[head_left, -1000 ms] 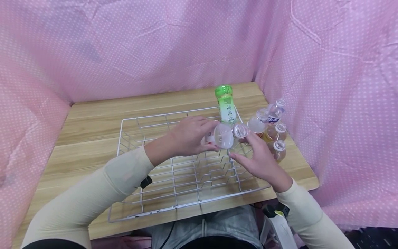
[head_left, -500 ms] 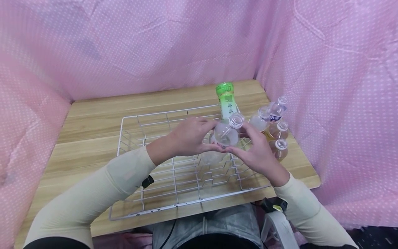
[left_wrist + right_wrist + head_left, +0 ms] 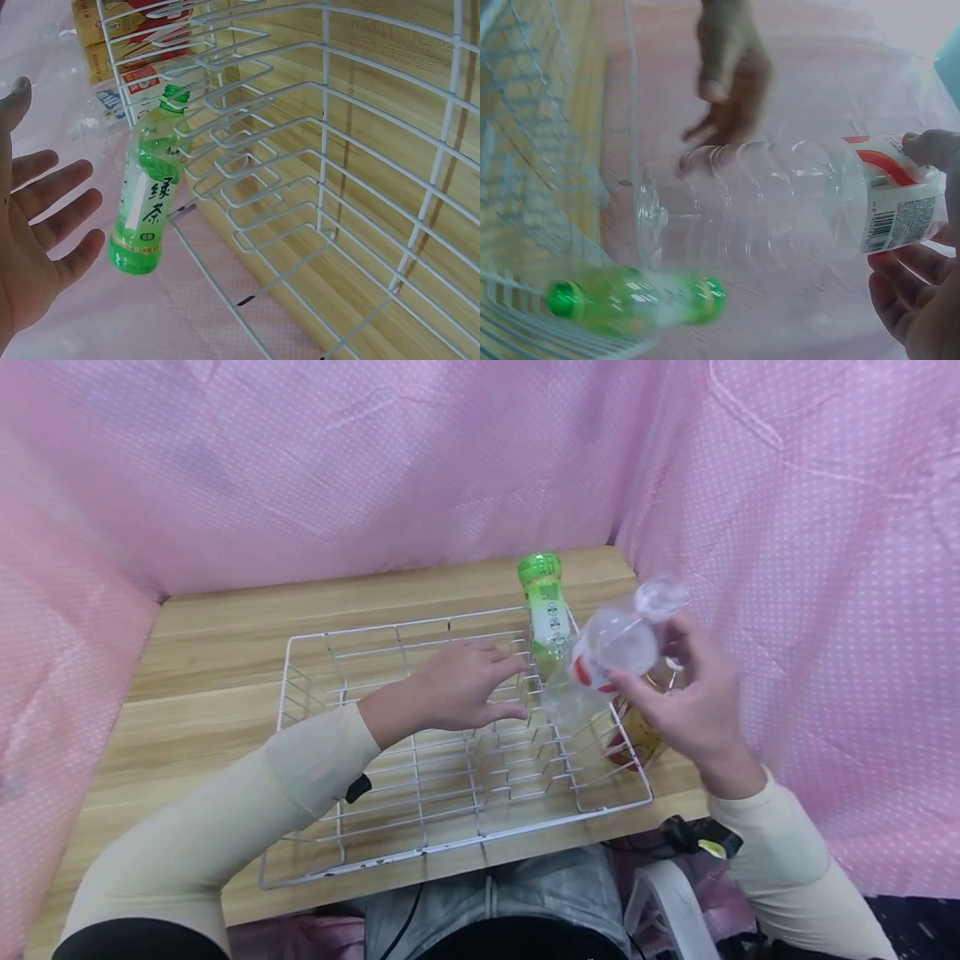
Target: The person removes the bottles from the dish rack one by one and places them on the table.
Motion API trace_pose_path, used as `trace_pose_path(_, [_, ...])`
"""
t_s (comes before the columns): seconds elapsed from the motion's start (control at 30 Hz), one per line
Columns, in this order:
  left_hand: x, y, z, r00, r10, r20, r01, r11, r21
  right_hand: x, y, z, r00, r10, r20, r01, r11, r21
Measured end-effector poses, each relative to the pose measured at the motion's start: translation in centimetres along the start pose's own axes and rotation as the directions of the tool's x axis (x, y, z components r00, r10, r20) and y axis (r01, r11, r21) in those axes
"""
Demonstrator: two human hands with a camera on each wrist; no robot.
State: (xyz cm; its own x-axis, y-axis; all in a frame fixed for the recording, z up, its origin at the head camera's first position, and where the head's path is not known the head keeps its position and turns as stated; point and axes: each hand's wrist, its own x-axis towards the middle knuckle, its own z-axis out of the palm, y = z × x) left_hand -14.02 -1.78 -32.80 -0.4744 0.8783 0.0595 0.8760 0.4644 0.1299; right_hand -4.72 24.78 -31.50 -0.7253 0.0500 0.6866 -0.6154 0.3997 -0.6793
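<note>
My right hand [image 3: 686, 693] holds a clear plastic bottle [image 3: 757, 202] with a red-and-white label, gripping it around the label. The bottle is tilted above the right part of a white wire rack [image 3: 420, 760], its base towards the left hand. My left hand [image 3: 468, 685] hovers over the rack with fingers extended and spread, apart from the bottle. A green tea bottle [image 3: 150, 187] leans neck down among the prongs at the rack's far right corner. In the head view its green base [image 3: 540, 564] points up.
Several bottles stand right of the rack, mostly hidden behind my right hand; a yellow-labelled one [image 3: 637, 735] shows. The wooden table [image 3: 202, 643] extends left of the rack. Pink dotted cloth [image 3: 375, 468] surrounds the back and sides.
Both hands were on the clear bottle half a second ago. The left hand has let go and stayed over the rack, while the right hand has carried the bottle up and to the right.
</note>
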Motion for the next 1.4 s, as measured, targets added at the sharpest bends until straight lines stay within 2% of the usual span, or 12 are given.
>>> trace_pose_path(0.1, [0.2,-0.1,0.2,1.000,0.019,-0.002,-0.019,1.000,0.014,1.6,-0.7,-1.7,0.990,-0.010,-0.137,0.018,0.998,0.052])
trace_pose_path(0.2, [0.3,0.0,0.2,1.000,0.029,0.004,-0.029,0.999,0.030,3.0,-1.4,-3.1,0.960,0.020,-0.279,0.017,0.991,0.130])
trace_pose_path(0.27, [0.2,0.0,0.2,0.999,0.031,0.009,-0.032,0.999,0.035,3.6,-1.6,-3.9,0.937,0.037,-0.346,0.013,0.990,0.140])
trace_pose_path(0.4, [0.0,0.0,0.3,0.999,0.035,0.016,-0.036,0.998,0.044,4.2,-0.5,-5.9,0.903,0.054,-0.425,-0.056,0.998,0.008])
trace_pose_path(0.53, [0.1,-0.1,0.3,0.999,0.031,0.021,-0.032,0.998,0.049,4.7,1.5,-8.0,0.873,0.008,-0.488,-0.121,0.972,-0.200])
trace_pose_path(0.67, [0.3,-0.1,0.4,0.999,0.035,0.020,-0.036,0.997,0.062,4.7,3.7,-9.1,0.857,-0.032,-0.514,-0.174,0.921,-0.347])
trace_pose_path(0.77, [0.5,-0.2,0.4,0.999,0.046,0.016,-0.047,0.996,0.075,4.0,5.4,-9.2,0.851,0.011,-0.525,-0.244,0.894,-0.377])
trace_pose_path(0.93, [1.0,-0.2,0.5,0.998,0.053,0.028,-0.056,0.993,0.103,2.4,8.3,-8.6,0.840,0.149,-0.521,-0.368,0.863,-0.346])
trace_pose_path(1.13, [1.3,-0.5,0.6,0.998,0.036,0.055,-0.043,0.992,0.119,0.7,11.9,-8.2,0.839,0.272,-0.470,-0.450,0.833,-0.321])
trace_pose_path(1.27, [1.5,-0.6,0.9,0.997,0.033,0.064,-0.041,0.991,0.127,-0.3,13.2,-8.1,0.827,0.350,-0.440,-0.506,0.805,-0.311])
trace_pose_path(1.4, [1.7,-0.8,1.2,0.997,0.047,0.060,-0.055,0.989,0.134,-1.1,14.1,-8.0,0.816,0.401,-0.417,-0.538,0.791,-0.291])
